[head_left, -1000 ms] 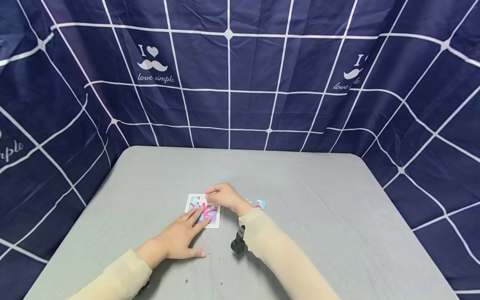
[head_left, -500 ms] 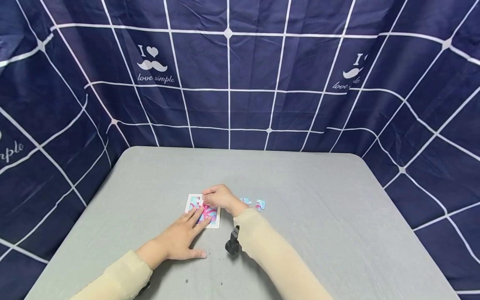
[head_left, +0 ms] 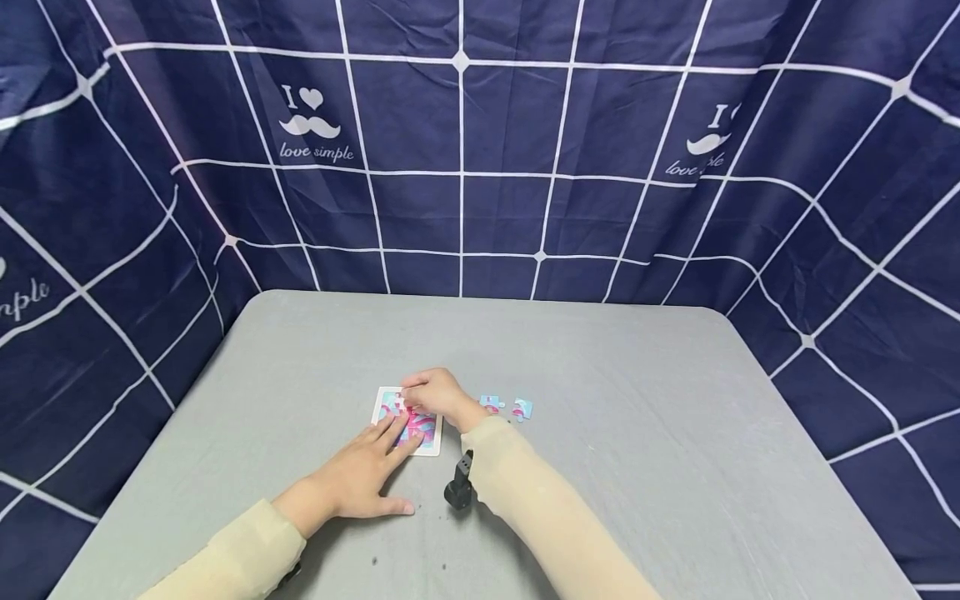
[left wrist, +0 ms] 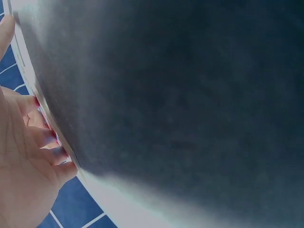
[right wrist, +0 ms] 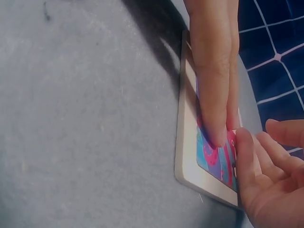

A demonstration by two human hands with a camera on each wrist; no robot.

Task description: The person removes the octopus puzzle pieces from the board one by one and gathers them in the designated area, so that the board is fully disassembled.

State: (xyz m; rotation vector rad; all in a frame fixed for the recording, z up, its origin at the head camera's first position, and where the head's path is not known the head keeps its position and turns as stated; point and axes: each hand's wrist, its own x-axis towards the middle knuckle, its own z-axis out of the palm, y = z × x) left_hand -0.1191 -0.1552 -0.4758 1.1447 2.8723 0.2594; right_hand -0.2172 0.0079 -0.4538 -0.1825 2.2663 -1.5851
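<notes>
A small jigsaw puzzle (head_left: 420, 429) in pink, purple and light blue, with a pale raised frame, lies on the grey table. My left hand (head_left: 360, 473) holds its spread fingers straight across the puzzle's lower left part, thumb out on the table. In the right wrist view, straight left fingers (right wrist: 213, 85) press down on the printed surface. My right hand (head_left: 437, 393) bends over the puzzle's upper part, fingers curled, thumb tip right at the printed surface in the right wrist view. Its other fingertips are partly hidden, and I cannot tell whether a piece is between them.
Two loose puzzle pieces, a blue-and-pink piece (head_left: 491, 403) and a light blue piece (head_left: 522, 408), lie right of the puzzle. A dark blue gridded curtain (head_left: 495, 150) surrounds the table's back and sides. A black wrist camera (head_left: 459, 487) hangs under the right sleeve.
My right hand has shifted slightly left over the puzzle's upper part, exposing more of the loose blue-and-pink piece. My left hand has stayed in place.
</notes>
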